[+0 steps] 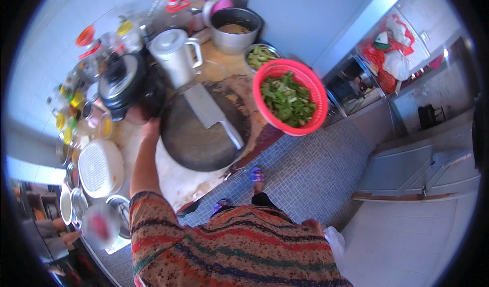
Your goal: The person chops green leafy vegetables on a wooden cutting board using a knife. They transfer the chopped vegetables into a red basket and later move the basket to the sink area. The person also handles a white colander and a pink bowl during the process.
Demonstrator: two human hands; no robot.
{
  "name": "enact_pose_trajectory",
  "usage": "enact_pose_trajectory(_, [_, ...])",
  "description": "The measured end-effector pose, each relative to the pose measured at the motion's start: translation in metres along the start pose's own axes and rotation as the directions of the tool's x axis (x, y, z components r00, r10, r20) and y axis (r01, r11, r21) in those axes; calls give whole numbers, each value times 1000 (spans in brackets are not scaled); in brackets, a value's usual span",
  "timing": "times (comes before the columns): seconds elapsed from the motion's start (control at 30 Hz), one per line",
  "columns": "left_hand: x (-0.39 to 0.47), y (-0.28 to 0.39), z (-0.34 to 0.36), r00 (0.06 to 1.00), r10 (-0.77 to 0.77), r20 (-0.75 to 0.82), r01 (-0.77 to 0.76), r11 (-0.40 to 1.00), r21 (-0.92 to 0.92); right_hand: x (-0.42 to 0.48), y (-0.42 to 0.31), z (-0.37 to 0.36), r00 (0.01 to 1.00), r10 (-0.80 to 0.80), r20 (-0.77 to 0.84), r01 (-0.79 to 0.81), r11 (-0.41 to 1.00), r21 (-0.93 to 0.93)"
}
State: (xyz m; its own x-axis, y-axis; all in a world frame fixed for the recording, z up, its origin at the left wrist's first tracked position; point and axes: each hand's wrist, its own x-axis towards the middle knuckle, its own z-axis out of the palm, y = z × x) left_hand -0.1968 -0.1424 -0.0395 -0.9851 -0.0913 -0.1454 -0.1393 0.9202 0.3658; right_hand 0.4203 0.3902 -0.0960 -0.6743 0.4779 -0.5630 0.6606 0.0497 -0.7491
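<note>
My left hand is at the lower side of a dark electric cooker with a glass lid. Its fingers are hidden, so its grip cannot be made out. Just right of it lies a round, dark chopping board. A cleaver rests flat on the board, its pale handle towards me. Beyond the board stands a white lidded plastic jug. At my waist, a blurred bit of what looks like my right hand shows beside a white plastic bag; its fingers are not visible.
A red plastic colander of chopped greens sits at the counter's right edge. Behind it are a bowl of cut green vegetables and a metal pot. Bottles and jars line the wall. At left stand a white basket and another person's hands.
</note>
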Motion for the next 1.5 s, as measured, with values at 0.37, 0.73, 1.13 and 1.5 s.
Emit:
enact_pose_trajectory(0.37, [-96, 115, -68, 728, -116, -676, -216, 897, -386, 205, -227, -70, 997, -51, 60, 47, 996, 78])
enact_pose_trajectory(0.73, [-134, 389, -3, 704, 513, -491, -683, 677, -274, 267, -378, 14, 902, -293, 316, -38, 676, 736])
enact_pose_trajectory(1.13, [-191, 76, 71, 629, -483, -609, 430, 869, -246, 255, -361, -12, 939, -64, 339, -197, 706, 680])
enact_pose_trajectory(1.5, [-166, 95, 105, 629, -570, -529, 107, 737, -667, 165, -303, -94, 979, -61, 194, -77, 772, 631])
